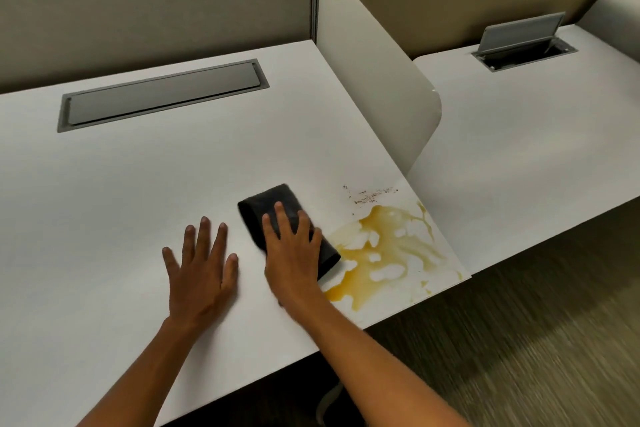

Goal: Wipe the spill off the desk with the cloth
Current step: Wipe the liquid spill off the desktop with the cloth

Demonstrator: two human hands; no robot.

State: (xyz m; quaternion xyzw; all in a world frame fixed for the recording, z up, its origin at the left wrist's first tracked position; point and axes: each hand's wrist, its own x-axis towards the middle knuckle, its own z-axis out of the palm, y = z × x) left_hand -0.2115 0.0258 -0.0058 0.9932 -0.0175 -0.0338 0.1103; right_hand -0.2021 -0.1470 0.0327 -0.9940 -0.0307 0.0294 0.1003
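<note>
A yellow-brown spill (384, 246) spreads over the near right corner of the white desk (173, 177), with dry brown specks (370, 196) just beyond it. A folded black cloth (270, 204) lies flat at the spill's left edge. My right hand (294, 253) presses down on the cloth, palm flat, fingers spread over it. My left hand (201, 267) rests flat on the bare desk to the left of the cloth, fingers apart, holding nothing.
A closed grey cable hatch (162, 95) is set into the desk's far side. A white divider panel (374, 80) stands along the right edge. Beyond it is a second desk (519, 135) with an open hatch (523, 45). Carpet floor lies at lower right.
</note>
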